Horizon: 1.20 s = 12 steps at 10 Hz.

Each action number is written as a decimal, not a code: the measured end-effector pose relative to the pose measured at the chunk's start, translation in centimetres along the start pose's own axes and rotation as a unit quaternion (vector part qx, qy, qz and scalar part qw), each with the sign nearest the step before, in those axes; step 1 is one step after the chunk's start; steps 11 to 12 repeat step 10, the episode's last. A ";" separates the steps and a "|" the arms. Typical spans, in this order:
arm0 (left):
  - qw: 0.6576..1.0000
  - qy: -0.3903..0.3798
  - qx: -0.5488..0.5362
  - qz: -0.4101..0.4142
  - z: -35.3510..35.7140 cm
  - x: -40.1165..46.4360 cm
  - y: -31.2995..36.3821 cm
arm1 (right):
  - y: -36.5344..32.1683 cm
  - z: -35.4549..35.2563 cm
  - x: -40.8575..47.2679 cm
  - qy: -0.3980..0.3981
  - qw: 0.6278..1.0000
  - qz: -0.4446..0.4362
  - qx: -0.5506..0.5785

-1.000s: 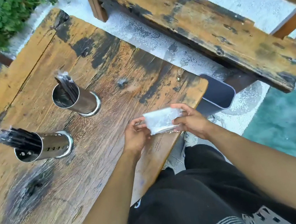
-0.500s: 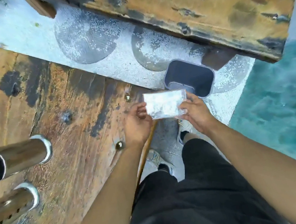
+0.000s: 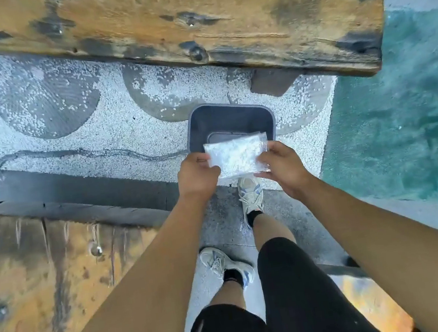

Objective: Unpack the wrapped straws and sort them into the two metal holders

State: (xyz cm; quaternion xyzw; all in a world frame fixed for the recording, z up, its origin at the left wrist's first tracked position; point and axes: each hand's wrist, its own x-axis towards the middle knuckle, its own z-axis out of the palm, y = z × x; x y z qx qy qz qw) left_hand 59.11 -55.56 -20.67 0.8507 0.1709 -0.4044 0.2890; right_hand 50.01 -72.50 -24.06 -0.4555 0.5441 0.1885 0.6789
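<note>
The crumpled clear plastic wrapper (image 3: 237, 156) is stretched flat between both hands, the left hand (image 3: 198, 175) pinching its left edge and the right hand (image 3: 283, 163) its right edge. It hangs directly over the grey bin (image 3: 228, 113) on the pebbled floor (image 3: 121, 129), apparently for dropping. The desk (image 3: 44, 277) lies left.

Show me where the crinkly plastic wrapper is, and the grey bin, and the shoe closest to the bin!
plastic wrapper (image 3: 236, 157): head view, middle of its crinkled face, between both hands.
grey bin (image 3: 227, 107): head view, far rim.
shoe nearest the bin (image 3: 250, 195): head view, on its laces.
</note>
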 end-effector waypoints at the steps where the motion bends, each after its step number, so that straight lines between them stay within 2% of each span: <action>1: 0.999 -0.009 -0.006 -0.052 3.0 5.4 0.6 | 1.2 -0.1 5.2 0.007 0.999 0.018 -0.027; 3: 0.996 -0.039 0.057 -0.048 8.8 16.3 0.6 | 3.8 0.4 16.3 0.021 0.997 0.034 -0.065; 6: 0.985 -0.097 0.136 -0.051 13.0 25.0 -4.3 | 8.1 1.2 26.9 0.015 0.984 0.086 -0.156; 8: 0.975 -0.121 0.187 -0.020 13.5 25.7 -5.7 | 9.1 1.7 28.5 0.006 0.966 0.059 -0.252; 9: 0.951 -0.141 0.273 0.041 13.4 23.4 -5.4 | 8.7 1.7 26.5 -0.013 0.941 0.002 -0.337; 10: 0.945 -0.144 0.285 0.065 12.8 21.3 -5.1 | 8.1 1.8 24.4 -0.022 0.926 -0.035 -0.375; 12: 0.945 -0.144 0.285 0.065 12.8 21.3 -5.1 | 8.1 1.8 24.4 -0.022 0.926 -0.035 -0.375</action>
